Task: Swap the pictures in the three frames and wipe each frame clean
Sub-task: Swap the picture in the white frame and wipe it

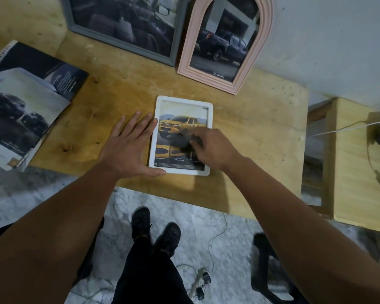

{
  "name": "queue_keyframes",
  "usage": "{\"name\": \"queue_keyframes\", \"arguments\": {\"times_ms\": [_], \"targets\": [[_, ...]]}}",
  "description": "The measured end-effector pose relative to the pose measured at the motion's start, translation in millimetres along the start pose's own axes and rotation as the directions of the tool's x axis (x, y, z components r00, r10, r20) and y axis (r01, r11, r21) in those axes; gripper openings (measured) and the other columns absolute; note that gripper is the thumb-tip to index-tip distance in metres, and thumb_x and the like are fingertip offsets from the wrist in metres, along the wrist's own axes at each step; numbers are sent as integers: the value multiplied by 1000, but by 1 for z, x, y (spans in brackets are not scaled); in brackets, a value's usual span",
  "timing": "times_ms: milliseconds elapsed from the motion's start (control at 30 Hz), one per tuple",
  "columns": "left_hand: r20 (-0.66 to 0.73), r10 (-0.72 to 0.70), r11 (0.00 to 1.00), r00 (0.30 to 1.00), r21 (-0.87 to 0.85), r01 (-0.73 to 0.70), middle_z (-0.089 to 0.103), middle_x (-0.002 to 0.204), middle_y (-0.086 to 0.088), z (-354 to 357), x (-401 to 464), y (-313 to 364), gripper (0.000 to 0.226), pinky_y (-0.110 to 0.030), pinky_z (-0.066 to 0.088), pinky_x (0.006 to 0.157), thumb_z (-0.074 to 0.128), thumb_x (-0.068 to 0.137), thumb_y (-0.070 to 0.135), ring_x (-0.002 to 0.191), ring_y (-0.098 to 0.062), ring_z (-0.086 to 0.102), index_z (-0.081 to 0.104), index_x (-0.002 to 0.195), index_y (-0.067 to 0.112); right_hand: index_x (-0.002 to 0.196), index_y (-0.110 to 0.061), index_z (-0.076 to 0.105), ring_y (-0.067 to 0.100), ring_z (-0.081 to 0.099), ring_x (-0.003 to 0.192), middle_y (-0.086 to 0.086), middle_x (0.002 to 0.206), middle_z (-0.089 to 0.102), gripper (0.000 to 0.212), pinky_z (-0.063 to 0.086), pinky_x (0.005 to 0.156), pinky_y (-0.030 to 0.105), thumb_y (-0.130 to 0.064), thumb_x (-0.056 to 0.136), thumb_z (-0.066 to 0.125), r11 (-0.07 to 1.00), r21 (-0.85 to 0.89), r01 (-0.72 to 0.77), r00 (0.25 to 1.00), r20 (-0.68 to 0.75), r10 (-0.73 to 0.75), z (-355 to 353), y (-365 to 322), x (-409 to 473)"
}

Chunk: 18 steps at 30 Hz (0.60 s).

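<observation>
Right hand [208, 148] pinches a dark cloth [183, 140] on the white frame [208, 172], which lies flat mid-table, long axis running away from me. Left hand [127, 145], fingers straight, braces its left edge. I judge wiping underway.

A wooden desk [123, 88] stands against the wall. A white frame [209, 137] with a yellow truck picture lies flat near its front edge. At the back, a grey frame [123, 43] and an arched pink frame [185, 51] stand propped upright. Car magazines [24, 102] lie open over its left end.
</observation>
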<state>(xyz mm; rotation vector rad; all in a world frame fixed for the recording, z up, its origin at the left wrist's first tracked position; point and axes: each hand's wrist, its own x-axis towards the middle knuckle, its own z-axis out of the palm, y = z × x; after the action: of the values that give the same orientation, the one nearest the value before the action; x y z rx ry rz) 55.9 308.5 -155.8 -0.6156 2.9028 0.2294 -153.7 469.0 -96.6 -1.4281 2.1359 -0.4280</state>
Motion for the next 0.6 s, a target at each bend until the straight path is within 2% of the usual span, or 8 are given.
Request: {"name": "queue_keyframes", "arguments": {"times_ms": [133, 200, 267, 300, 333, 400, 500, 600], "targets": [[4, 3, 1000, 1000, 3, -3, -3, 176, 1, 0, 0, 1, 144, -58, 6, 129, 24, 58, 110, 162, -23, -8, -2, 167, 20, 110, -12, 73, 25, 66, 84, 8, 96, 73, 21, 50, 69, 33, -16, 100, 55, 998, 57, 22, 969, 243, -35, 2, -5, -25], [6, -2, 1000, 1000, 8, 2, -3, 176, 1, 0, 0, 1, 144, -58, 7, 129, 23, 58, 111, 162, -23, -9, -3, 167, 20, 114, -15, 75, 12, 66, 83, 2, 98, 75, 23, 51, 71, 23, -18, 102, 55, 993, 116, -18, 943, 332, -22, -7, 0, -23], [10, 2, 1000, 1000, 8, -2, -3, 176, 0, 0, 1, 0, 144, -58, 6, 129, 23, 58, 111, 162, -23, -9, -3, 167, 20, 115, -18, 75, -4, 62, 74, -10, 90, 71, 23, 47, 69, 13, -16, 102, 55, 976, 209, -69, 977, 210, 24, -20, 10, -11], [9, 5, 1000, 1000, 4, -5, -2, 176, 0, 0, 1, 0, 144, -58, 6, 129, 24, 58, 110, 162, -23, -8, -3, 167, 20, 115, -20, 74, -4, 61, 73, -13, 89, 70, 24, 48, 71, 16, -17, 102, 55, 974, 214, -72, 995, 81, 56, -27, 16, -2], [7, 5, 1000, 1000, 2, -5, -1, 176, 0, 1, 1, 0, 144, -57, 6, 129, 25, 59, 110, 162, -23, -8, -2, 167, 19, 116, -21, 73, 4, 63, 78, -10, 91, 71, 24, 51, 74, 25, -20, 101, 53, 984, 168, -64, 996, -57, 74, -32, 22, 8], [7, 4, 1000, 1000, 0, -4, -1, 176, 0, 1, 1, 0, 144, -58, 6, 129, 25, 58, 110, 162, -23, -8, 0, 167, 19, 117, -23, 70, 24, 64, 93, -2, 103, 74, 26, 52, 79, 38, -27, 100, 51, 996, -76, -52, 967, -251, 32, -31, 34, 22], [12, -2, 1000, 1000, -9, 2, -3, 176, 1, 1, 1, 0, 145, -58, 6, 129, 26, 58, 110, 161, -22, -10, -1, 167, 19, 114, -19, 70, 35, 60, 104, 3, 111, 74, 24, 46, 78, 43, -24, 93, 59, 902, -430, -20, 973, -216, -81, -2, 34, 16], [16, -4, 1000, 1000, -7, 4, -4, 176, 1, 2, 2, 0, 146, -57, 5, 129, 27, 57, 111, 161, -21, -11, -2, 167, 19, 101, -15, 70, 34, 58, 95, 3, 98, 74, 16, 45, 67, 40, -17, 86, 67, 897, -442, 26, 971, -201, -127, 25, 24, -4]]}}
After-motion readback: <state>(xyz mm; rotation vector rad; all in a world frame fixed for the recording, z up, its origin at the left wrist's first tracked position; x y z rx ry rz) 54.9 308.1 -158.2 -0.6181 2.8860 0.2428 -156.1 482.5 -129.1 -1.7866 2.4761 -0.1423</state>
